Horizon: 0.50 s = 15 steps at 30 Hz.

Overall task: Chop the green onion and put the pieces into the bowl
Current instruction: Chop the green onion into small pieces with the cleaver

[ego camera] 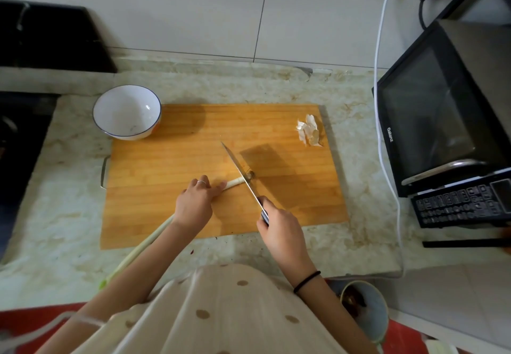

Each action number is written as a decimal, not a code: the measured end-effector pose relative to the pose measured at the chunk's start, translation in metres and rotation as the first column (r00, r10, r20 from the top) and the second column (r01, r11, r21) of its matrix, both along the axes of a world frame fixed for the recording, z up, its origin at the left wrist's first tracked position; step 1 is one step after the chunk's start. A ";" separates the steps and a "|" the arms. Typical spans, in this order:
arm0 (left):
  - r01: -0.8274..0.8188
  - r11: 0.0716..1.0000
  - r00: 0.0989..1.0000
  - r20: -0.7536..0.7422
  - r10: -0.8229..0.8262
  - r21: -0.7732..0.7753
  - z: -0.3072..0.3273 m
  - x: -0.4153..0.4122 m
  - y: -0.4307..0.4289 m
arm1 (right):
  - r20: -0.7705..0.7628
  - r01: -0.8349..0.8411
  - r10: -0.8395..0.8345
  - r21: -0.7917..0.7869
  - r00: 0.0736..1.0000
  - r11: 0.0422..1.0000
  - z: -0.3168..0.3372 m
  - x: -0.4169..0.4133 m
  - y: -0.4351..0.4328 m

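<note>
A long green onion (235,182) lies across the wooden cutting board (166,165), its white root end pointing right and its stalk running off the board's front-left edge past my left arm. My left hand (195,201) holds the white part down, fingers curled over it. My right hand (279,229) grips the handle of a knife (240,174), whose blade sits on the onion just left of the root tip (251,174). A white bowl (127,111) with a blue rim stands empty at the board's far left corner.
Scraps of pale peel (308,131) lie at the board's far right corner. A black microwave (442,132) stands to the right with a white cable (380,104) beside it. A black hob (16,138) is at left. A bin (365,309) sits on the floor, lower right.
</note>
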State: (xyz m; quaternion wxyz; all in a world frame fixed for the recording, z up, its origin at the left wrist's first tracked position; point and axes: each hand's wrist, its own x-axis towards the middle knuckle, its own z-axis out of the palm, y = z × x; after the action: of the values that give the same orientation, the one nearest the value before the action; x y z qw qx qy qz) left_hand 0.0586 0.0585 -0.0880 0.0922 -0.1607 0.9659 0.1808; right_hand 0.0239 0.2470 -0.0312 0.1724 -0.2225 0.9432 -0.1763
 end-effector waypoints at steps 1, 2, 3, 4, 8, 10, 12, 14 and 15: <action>-0.002 1.000 1.000 0.001 0.002 0.005 0.000 0.000 0.000 | 0.007 0.008 -0.008 -0.006 1.000 1.000 0.000 -0.001 -0.001; -0.004 1.000 1.000 0.003 0.004 0.008 0.000 0.000 0.000 | 0.015 0.015 -0.015 -0.006 1.000 1.000 0.000 -0.002 -0.002; -0.002 1.000 1.000 0.008 0.002 0.006 0.000 0.000 0.000 | 0.020 0.017 -0.018 0.004 1.000 1.000 -0.001 -0.005 -0.004; 0.001 1.000 1.000 0.013 -0.001 0.000 0.001 -0.001 0.000 | 0.023 0.015 -0.015 0.027 1.000 1.000 -0.001 -0.008 -0.005; -0.008 1.000 1.000 0.023 0.008 0.011 0.003 -0.003 0.000 | 0.086 0.016 -0.023 0.080 0.996 0.997 0.002 -0.022 -0.009; -0.014 1.000 1.000 0.025 0.013 0.017 0.004 -0.005 -0.002 | 0.119 0.023 -0.032 0.078 0.992 0.997 0.003 -0.026 -0.011; -0.022 0.999 0.999 0.038 0.021 0.025 0.005 -0.005 -0.002 | 0.136 0.025 -0.035 0.072 0.990 0.997 0.003 -0.029 -0.014; -0.030 0.999 0.998 0.059 0.028 0.025 0.007 -0.007 -0.001 | 0.159 0.037 -0.046 0.059 0.986 0.998 0.002 -0.031 -0.016; -0.033 0.999 0.998 0.062 0.031 0.025 0.008 -0.007 -0.001 | 0.180 0.046 -0.056 0.055 0.982 0.997 0.001 -0.032 -0.016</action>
State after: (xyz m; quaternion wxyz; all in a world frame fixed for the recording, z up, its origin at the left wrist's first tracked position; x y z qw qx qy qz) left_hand 0.0517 0.0577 -0.0800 0.1211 -0.1805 0.9575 0.1897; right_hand -0.0078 0.2309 -0.0305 0.2589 -0.1767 0.9331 -0.1762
